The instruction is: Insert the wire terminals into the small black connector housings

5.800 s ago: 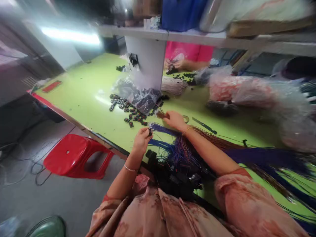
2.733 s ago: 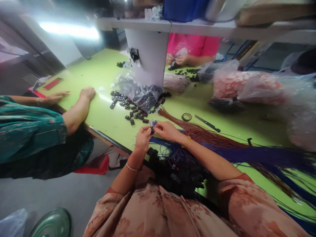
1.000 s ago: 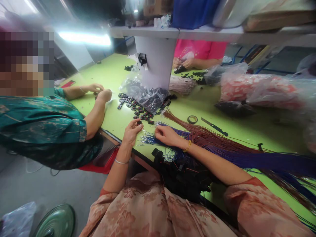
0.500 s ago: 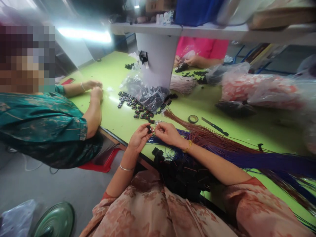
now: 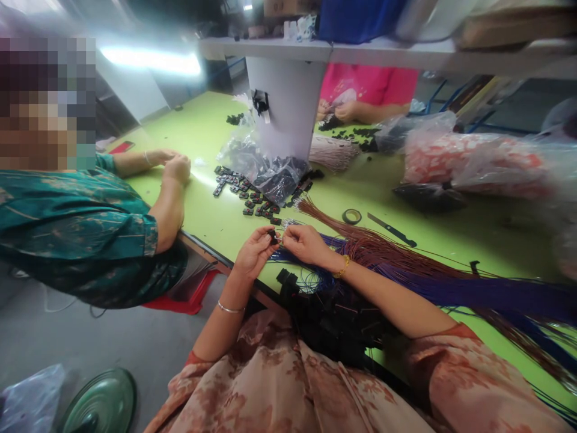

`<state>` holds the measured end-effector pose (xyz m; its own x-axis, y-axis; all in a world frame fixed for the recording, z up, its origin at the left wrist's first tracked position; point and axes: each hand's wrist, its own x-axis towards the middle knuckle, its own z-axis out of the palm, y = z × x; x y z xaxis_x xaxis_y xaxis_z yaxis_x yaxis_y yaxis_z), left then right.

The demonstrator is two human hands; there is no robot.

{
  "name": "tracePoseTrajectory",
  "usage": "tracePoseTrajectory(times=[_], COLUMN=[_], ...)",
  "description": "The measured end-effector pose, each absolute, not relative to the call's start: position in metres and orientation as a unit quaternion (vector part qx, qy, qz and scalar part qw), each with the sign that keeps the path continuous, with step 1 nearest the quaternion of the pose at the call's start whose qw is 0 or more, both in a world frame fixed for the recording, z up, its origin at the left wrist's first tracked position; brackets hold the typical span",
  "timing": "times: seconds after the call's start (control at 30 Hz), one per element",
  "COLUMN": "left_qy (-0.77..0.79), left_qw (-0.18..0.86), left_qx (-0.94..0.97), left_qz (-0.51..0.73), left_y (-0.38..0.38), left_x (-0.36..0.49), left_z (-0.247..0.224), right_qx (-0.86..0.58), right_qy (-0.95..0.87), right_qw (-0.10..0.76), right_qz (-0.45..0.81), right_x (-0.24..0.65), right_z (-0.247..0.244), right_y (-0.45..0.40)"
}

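Observation:
Between the thumb and fingers of my left hand (image 5: 252, 252) is a small black plastic connector housing (image 5: 273, 237). My right hand (image 5: 306, 243) is closed in a pinch right beside it, on a thin wire whose pale metal tip (image 5: 280, 239) points at the housing. I cannot tell how far the tip sits inside. Brown wires (image 5: 333, 225) and blue wires (image 5: 433, 290) run in long bundles beside and under my right forearm. Loose black connector housings (image 5: 250, 201) lie scattered just beyond my hands.
A heap of black parts (image 5: 333, 319) lies by my lap at the table edge. Black tape (image 5: 351, 216) and a flat dark blade (image 5: 392, 230) lie to the right. Plastic bags (image 5: 491, 159) stand behind. Co-workers sit at left, in a green sleeve (image 5: 130, 231), and opposite.
My hands keep almost the same pinch around the housing and wire tip. At left, the co-worker's hands have moved slightly closer together. The view has shifted a little.

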<state>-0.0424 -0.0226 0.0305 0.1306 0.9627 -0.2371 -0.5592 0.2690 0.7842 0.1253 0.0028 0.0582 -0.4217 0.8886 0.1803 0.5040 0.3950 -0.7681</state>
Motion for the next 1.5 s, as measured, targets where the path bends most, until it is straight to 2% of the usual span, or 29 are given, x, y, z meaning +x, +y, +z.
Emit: tracePoseTrajectory(times=[0.47, 0.8, 1.03, 1.13, 1.2, 1.33, 1.5], left_qy=[0.396, 0.450, 0.456, 0.452, 0.451, 0.445, 0.442], left_qw=[0.684, 0.633, 0.647, 0.658, 0.664, 0.675, 0.681], left_qx=[0.257, 0.282, 0.290, 0.286, 0.286, 0.284, 0.282], left_qz=[0.556, 0.563, 0.538, 0.531, 0.524, 0.515, 0.512], left_y=[-0.023, -0.025, -0.030, -0.027, -0.025, -0.019, -0.016], left_x=[-0.037, -0.030, -0.030, -0.036, -0.040, -0.042, -0.037], left_z=[0.026, 0.022, 0.020, 0.019, 0.018, 0.015, 0.013], right_qx=[-0.442, -0.395, -0.417, -0.492, -0.567, -0.584, -0.570], right_qy=[-0.754, -0.823, -0.833, -0.814, -0.794, -0.796, -0.816], right_qw=[0.303, 0.272, 0.222, 0.214, 0.161, 0.052, 0.017], right_qz=[0.381, 0.305, 0.287, 0.222, 0.151, 0.150, 0.098], right_x=[0.125, 0.128, 0.133, 0.148, 0.159, 0.168, 0.165], right_z=[0.051, 0.046, 0.043, 0.041, 0.036, 0.025, 0.026], right_y=[0.007, 0.004, 0.011, 0.030, 0.043, 0.054, 0.051])
